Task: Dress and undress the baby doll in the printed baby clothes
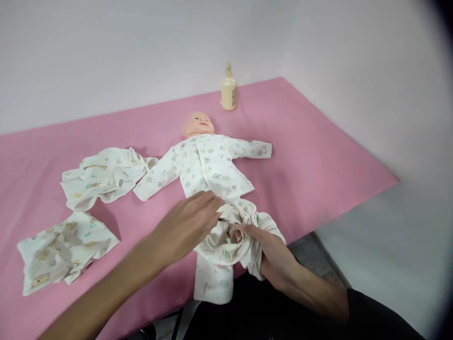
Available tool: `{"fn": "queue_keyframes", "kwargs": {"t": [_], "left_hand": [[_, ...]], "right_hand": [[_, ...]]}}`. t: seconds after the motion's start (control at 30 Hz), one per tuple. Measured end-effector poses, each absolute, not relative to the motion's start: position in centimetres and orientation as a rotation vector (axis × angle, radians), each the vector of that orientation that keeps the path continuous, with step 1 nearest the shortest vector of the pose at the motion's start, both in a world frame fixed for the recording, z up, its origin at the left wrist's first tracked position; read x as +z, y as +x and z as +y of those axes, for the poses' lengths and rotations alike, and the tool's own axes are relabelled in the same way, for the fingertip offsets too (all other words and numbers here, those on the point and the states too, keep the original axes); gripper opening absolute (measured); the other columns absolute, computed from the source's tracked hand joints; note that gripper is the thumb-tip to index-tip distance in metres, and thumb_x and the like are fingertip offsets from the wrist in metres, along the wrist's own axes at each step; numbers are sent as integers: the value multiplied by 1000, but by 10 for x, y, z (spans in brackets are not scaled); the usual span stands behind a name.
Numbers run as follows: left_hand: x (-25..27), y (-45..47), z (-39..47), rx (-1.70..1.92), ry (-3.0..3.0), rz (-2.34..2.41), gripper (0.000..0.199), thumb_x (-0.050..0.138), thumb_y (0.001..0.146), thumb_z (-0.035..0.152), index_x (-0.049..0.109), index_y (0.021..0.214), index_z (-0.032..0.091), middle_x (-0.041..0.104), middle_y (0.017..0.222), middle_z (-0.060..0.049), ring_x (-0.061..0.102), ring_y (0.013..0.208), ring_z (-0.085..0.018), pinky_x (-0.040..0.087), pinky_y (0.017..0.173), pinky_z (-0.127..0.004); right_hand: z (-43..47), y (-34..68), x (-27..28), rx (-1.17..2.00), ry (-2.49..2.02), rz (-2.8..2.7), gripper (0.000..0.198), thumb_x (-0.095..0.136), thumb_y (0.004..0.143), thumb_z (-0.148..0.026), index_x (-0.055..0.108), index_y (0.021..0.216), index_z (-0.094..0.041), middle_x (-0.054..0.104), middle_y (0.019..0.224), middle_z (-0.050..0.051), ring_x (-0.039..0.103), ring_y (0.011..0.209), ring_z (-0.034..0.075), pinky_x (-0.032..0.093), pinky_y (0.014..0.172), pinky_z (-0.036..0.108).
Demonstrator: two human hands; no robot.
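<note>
A baby doll [199,124] lies on its back on the pink-covered table [318,160], dressed in a white printed baby shirt [208,163] with its sleeves spread wide. Below the shirt's hem is a pair of printed baby pants [222,255], bunched around an open waistband, one leg hanging toward the table's near edge. My left hand [194,219] has its fingers curled at the left rim of the waistband; the fingertips are partly hidden. Gathered cloth fills my right hand [274,252], its thumb at the opening. The doll's legs are mostly covered by the pants.
A pump bottle [229,92] of pale yellow liquid stands behind the doll near the wall. To the left lie two crumpled printed cloths, an upper cloth [106,174] and a lower cloth [65,250]. The table's near edge runs just beneath my hands.
</note>
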State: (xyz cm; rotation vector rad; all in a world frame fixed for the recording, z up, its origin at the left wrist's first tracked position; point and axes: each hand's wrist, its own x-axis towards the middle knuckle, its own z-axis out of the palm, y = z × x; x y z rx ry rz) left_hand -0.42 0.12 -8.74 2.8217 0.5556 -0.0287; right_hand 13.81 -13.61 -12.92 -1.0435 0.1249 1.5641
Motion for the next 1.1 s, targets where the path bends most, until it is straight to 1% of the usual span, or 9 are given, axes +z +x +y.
{"fn": "queue_keyframes", "kwargs": {"t": [0.1, 0.17, 0.3, 0.47, 0.7, 0.77, 0.87, 0.97, 1.1], "left_hand": [[-104, 12, 20, -28, 3049, 314, 40, 43, 88, -2, 60, 119, 16, 59, 126, -10, 55, 118, -25, 46, 94, -39], [-114, 25, 25, -16, 3133, 133, 41, 48, 84, -4, 63, 116, 19, 57, 132, -10, 50, 126, -27, 42, 101, -41], [-121, 40, 23, -91, 3165, -80, 30, 58, 86, 8, 70, 109, 23, 58, 135, -9, 51, 128, -29, 39, 105, -44], [-119, 47, 21, -350, 3146, -150, 42, 64, 81, 12, 69, 119, 29, 58, 140, -8, 44, 138, -33, 30, 114, -50], [-132, 75, 11, -696, 3224, -72, 68, 88, 53, 34, 69, 119, 30, 58, 142, -7, 29, 147, -37, 18, 120, -55], [-131, 79, 11, -720, 3240, -121, 60, 84, 59, 34, 69, 117, 31, 62, 137, -5, 30, 147, -34, 15, 121, -54], [-124, 78, 16, -618, 3226, -172, 45, 76, 72, 28, 69, 117, 28, 66, 129, -6, 40, 141, -31, 17, 120, -51], [-118, 72, 23, -437, 3208, -187, 43, 73, 75, 22, 67, 118, 22, 65, 128, -10, 48, 133, -30, 21, 120, -50], [-116, 64, 27, -312, 3178, -186, 44, 70, 75, 14, 65, 118, 18, 63, 130, -13, 48, 133, -31, 21, 119, -50]], "right_hand": [[-152, 134, -127, 1673, -1029, 102, 18, 74, 79, -27, 74, 85, -10, 70, 79, 6, 65, 74, 14, 53, 75, 25], [-160, 130, -125, 1715, -1020, 123, 19, 75, 78, -26, 74, 89, -10, 72, 83, 7, 67, 78, 16, 53, 79, 27], [-169, 125, -120, 1767, -978, 146, 24, 77, 77, -28, 75, 94, -11, 74, 92, 9, 69, 83, 18, 53, 83, 29], [-183, 122, -123, 1809, -923, 138, 31, 77, 77, -26, 73, 105, -16, 75, 94, 7, 71, 85, 19, 53, 82, 29], [-195, 124, -140, 1891, -808, 13, 33, 72, 83, -24, 70, 115, -19, 75, 101, 6, 70, 94, 18, 48, 93, 31], [-196, 124, -145, 1887, -800, -2, 35, 74, 81, -25, 70, 115, -19, 75, 101, 7, 70, 94, 18, 48, 93, 32], [-195, 123, -150, 1864, -802, -20, 36, 76, 79, -27, 71, 113, -17, 75, 101, 8, 69, 93, 19, 49, 92, 33], [-192, 121, -151, 1826, -836, -69, 34, 78, 77, -31, 74, 108, -16, 74, 98, 9, 68, 92, 21, 50, 87, 33], [-194, 123, -149, 1770, -916, -106, 25, 81, 73, -36, 77, 91, -19, 74, 91, 7, 68, 88, 21, 51, 85, 34]]}}
